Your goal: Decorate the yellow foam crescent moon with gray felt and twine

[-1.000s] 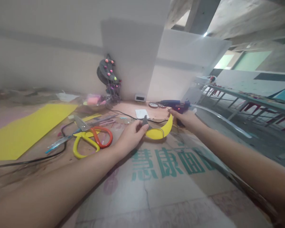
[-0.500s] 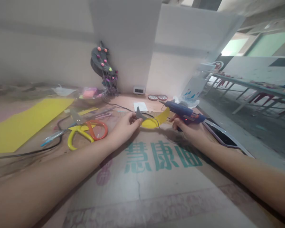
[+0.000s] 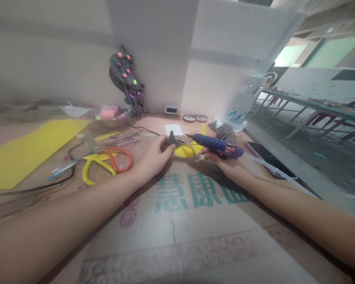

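"Hands?"
"Right hand [image 3: 228, 164] grips the glue gun [image 3: 214, 145]; left hand [image 3: 155, 157] pinches the grey end [image 3: 172, 138] of the yellow crescent [image 3: 184, 151], mid-frame."
"The danger?"
"Nozzle [image 3: 189, 136] pointing left, near those fingers [image 3: 169, 149]: a slip could burn them if it's hot."

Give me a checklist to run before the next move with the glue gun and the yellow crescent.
1. Yellow crescent held: ok, the left hand pinches its grey end.
2. Glue gun in hand: ok, the right hand grips it.
3. Glue stick loaded: ok, a long translucent one trails from the rear.
4. Gun hot enough: cannot tell; its red light is lit.
5. Nozzle aimed away from the left hand: not ok, it points toward that side.
6. Scissors set down: ok, lying off to the left.
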{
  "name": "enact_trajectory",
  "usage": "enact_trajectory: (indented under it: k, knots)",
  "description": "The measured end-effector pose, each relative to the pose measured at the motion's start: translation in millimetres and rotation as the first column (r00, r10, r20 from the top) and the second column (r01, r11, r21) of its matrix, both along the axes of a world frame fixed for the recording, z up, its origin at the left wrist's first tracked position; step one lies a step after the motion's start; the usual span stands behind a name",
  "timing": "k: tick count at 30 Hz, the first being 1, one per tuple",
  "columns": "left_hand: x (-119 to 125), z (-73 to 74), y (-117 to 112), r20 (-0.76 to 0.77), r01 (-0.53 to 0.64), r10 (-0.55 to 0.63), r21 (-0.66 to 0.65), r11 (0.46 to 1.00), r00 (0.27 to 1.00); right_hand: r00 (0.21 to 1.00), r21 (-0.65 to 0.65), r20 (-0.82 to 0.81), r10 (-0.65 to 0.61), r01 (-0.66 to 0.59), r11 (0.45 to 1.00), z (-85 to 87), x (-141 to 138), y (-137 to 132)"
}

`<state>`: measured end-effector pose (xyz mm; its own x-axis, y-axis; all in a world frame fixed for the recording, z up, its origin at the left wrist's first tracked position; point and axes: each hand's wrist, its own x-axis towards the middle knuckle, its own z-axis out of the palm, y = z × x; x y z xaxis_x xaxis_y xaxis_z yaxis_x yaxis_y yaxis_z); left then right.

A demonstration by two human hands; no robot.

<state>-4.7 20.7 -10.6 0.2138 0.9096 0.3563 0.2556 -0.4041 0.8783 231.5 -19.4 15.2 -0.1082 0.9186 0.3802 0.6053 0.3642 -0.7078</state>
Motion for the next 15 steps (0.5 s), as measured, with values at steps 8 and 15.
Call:
enact_trajectory:
  k: [8,15]
  knots:
    - [-2.2,1.7,-1.4,-0.096,-0.050,0.057,0.069,0.996,0.994,0.997,-0.048,0.079,-0.003,0.007,0.999,-0.1,6.5,0.8]
    - [-1.2,4.4,-3.7,-0.127,-0.072,0.082,0.083,0.994,0.988,0.998,-0.137,0.018,0.061,-0.058,0.989,-3.8,5.8,2.3]
